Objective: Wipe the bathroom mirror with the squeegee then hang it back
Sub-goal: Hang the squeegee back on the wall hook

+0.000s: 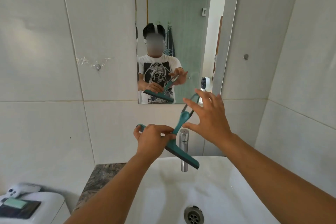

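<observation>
The squeegee (179, 132) is clamped at its blade by the left hand (154, 140), the right hand (205, 114) spread apart beside its handle, the mirror (181, 42) seemingly unwiped, hanging left.

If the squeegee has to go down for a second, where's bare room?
Bare basin right of the tap, above the drain. Stone ledge left of the basin is also bare. Cistern lid, far left, is crowded.
</observation>
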The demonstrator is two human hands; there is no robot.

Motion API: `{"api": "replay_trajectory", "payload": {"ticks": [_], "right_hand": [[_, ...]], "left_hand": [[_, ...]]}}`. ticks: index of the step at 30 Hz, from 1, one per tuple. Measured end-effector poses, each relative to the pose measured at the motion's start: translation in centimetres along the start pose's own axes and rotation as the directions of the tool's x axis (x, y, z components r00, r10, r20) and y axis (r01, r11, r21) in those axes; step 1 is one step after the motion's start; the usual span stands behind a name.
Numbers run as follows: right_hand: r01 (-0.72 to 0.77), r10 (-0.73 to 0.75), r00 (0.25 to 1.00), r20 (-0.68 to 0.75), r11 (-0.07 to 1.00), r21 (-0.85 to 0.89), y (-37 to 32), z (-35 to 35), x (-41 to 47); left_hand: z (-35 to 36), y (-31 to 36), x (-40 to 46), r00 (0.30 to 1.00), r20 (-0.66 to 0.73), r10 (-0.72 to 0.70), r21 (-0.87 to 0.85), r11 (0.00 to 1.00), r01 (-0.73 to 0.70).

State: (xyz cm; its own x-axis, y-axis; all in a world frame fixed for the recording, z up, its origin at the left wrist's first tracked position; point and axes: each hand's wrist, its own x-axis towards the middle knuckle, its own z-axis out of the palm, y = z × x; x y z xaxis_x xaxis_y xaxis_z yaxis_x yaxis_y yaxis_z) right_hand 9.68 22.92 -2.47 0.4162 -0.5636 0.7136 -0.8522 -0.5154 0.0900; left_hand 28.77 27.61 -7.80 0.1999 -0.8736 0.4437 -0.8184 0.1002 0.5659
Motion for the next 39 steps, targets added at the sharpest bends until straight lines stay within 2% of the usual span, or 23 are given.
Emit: {"api": "replay_trajectory", "payload": {"ticks": [2,3,5,7,12,16,19,22,28,32,35,39], "right_hand": [[-0.141,0.152,0.988,-0.042,0.970,0.198,-0.8,0.4,-0.4],[-0.235,0.253,0.968,-0.004,0.904,0.358,-1.3,0.6,-0.6],[-0.392,0.406,0.904,0.135,0.658,0.643,-2.3,1.0,-1.2],[-0.472,0.486,0.845,0.223,0.483,0.738,-3.1,1.2,-1.7],[-0.515,0.568,0.772,0.284,0.297,0.804,-3.1,2.3,-2.5],[-0.514,0.617,0.744,0.256,0.283,0.810,-1.9,2.3,-3.0],[-0.524,0.641,0.725,0.253,0.275,0.806,-0.1,2.2,-3.6],[-0.542,0.652,0.718,0.245,0.302,0.784,2.2,2.2,-4.0],[-0.521,0.614,0.752,0.240,0.331,0.787,7.0,1.5,-4.6],[-0.511,0.618,0.750,0.236,0.315,0.800,12.6,1.8,-4.0],[-0.498,0.609,0.760,0.226,0.323,0.805,13.9,2.0,-3.9],[-0.473,0.604,0.772,0.200,0.336,0.814,19.0,2.1,-2.0]], "left_hand": [[0.2,0.1,-0.3,0.996,-0.053,-0.072,-0.079,0.995,0.068],[0.4,0.3,-0.4,0.993,-0.074,-0.096,-0.113,0.990,0.087],[0.9,0.6,-0.7,0.984,-0.105,-0.141,-0.168,0.978,0.122],[1.5,1.2,-0.8,0.976,-0.121,-0.181,-0.205,0.966,0.154],[3.4,2.9,-1.2,0.965,-0.143,-0.219,-0.236,0.955,0.182],[5.3,4.2,-1.3,0.966,-0.135,-0.219,-0.235,0.954,0.183],[6.6,5.5,-1.4,0.975,-0.127,-0.185,-0.165,0.973,0.163],[7.6,7.4,-0.9,0.980,-0.105,-0.168,-0.142,0.978,0.153],[9.9,11.9,2.8,0.985,-0.078,-0.151,-0.182,0.974,0.135],[12.6,16.1,5.7,0.987,-0.063,-0.146,-0.244,0.961,0.127],[13.6,16.9,6.1,0.989,-0.113,-0.095,-0.257,0.964,0.063],[16.0,20.2,9.6,0.990,-0.113,-0.083,-0.283,0.958,0.048]]}}
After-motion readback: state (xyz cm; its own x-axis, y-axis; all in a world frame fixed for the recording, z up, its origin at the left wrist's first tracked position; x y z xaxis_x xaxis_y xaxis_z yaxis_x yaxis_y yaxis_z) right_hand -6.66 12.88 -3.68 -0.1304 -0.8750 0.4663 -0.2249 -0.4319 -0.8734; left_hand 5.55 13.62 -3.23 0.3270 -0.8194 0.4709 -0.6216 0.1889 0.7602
